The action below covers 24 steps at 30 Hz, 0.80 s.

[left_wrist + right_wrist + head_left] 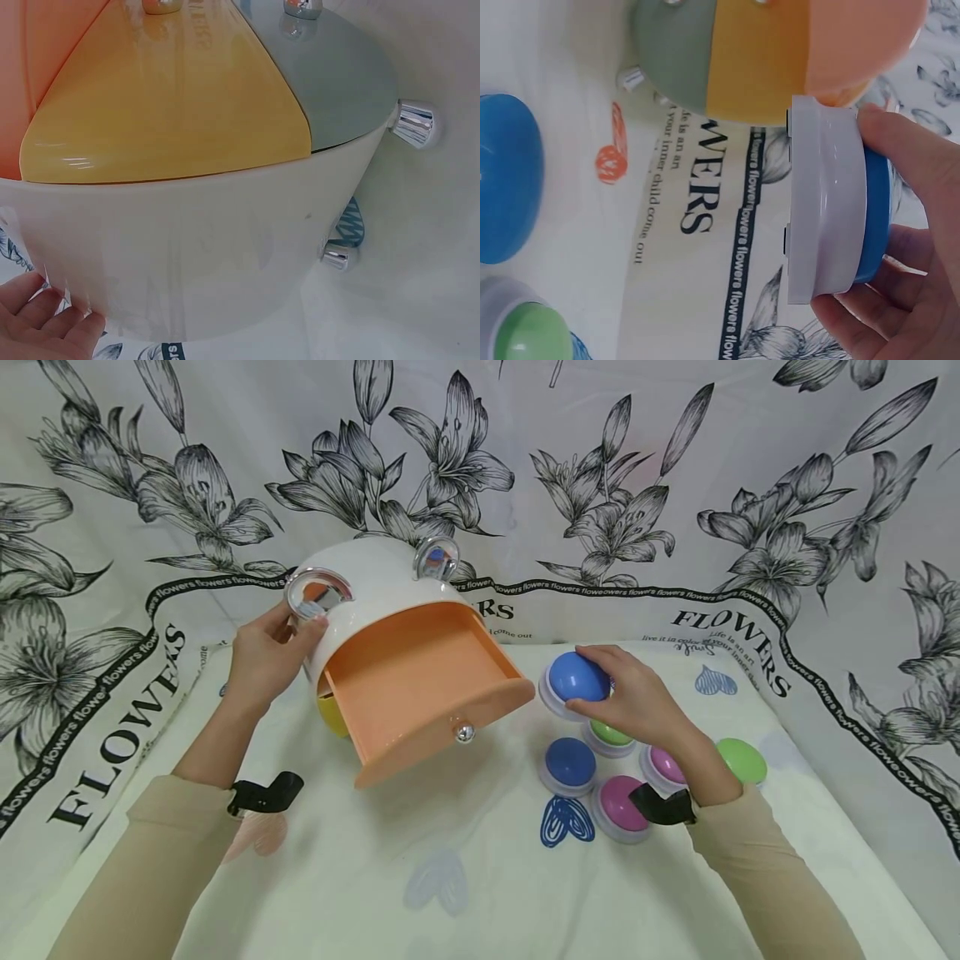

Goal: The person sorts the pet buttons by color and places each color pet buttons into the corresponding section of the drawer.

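In the head view my left hand (266,656) grips the side of a white rounded drawer box (375,577), thumb on the front beside a silver ring. The box is tilted, and its orange drawer (420,685) sticks out, bare inside. Yellow and grey-green panels (172,112) with silver knobs show in the left wrist view. My right hand (637,693) holds a blue-domed push button (579,678) by its sides, to the right of the drawer. In the right wrist view its white base (821,202) is turned on edge, with small black pads underneath.
Below the right hand, several more push buttons lie on the pale cloth (480,877): a blue one (570,762), a green one (611,735), a pink one (624,803) and others. A flower-printed cloth (600,485) hangs behind.
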Each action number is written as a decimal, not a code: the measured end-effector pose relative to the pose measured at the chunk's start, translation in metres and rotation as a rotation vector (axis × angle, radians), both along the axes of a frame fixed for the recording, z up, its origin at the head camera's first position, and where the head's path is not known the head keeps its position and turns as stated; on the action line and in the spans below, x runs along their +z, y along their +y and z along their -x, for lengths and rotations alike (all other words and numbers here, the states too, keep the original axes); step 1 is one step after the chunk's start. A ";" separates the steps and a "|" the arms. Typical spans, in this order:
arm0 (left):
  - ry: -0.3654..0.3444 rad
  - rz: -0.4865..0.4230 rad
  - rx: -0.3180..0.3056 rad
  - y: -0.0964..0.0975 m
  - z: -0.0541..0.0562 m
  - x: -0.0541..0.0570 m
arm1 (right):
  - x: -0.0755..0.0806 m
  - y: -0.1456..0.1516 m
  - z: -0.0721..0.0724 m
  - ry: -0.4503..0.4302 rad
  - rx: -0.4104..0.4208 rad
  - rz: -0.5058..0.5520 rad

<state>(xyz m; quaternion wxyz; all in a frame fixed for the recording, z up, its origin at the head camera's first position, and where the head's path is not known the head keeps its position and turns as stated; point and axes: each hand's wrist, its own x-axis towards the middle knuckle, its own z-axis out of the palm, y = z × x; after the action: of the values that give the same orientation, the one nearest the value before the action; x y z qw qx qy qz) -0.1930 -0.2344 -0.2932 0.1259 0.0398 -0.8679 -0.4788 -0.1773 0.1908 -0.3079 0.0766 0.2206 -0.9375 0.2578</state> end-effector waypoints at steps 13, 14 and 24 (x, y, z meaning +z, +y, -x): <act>-0.010 -0.005 0.013 0.001 -0.001 0.001 | 0.036 -0.010 0.016 0.066 0.018 -0.027; -0.012 -0.005 0.014 0.001 -0.001 0.001 | 0.038 -0.012 0.016 0.068 0.017 -0.030; -0.010 0.005 0.019 0.001 -0.002 0.000 | 0.057 -0.033 0.015 0.072 0.031 -0.056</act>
<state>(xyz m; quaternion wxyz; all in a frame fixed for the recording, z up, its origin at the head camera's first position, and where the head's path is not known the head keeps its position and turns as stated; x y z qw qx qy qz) -0.1915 -0.2334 -0.2927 0.1263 0.0499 -0.8694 -0.4750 -0.1926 0.1580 -0.2509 0.1003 0.2462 -0.9376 0.2243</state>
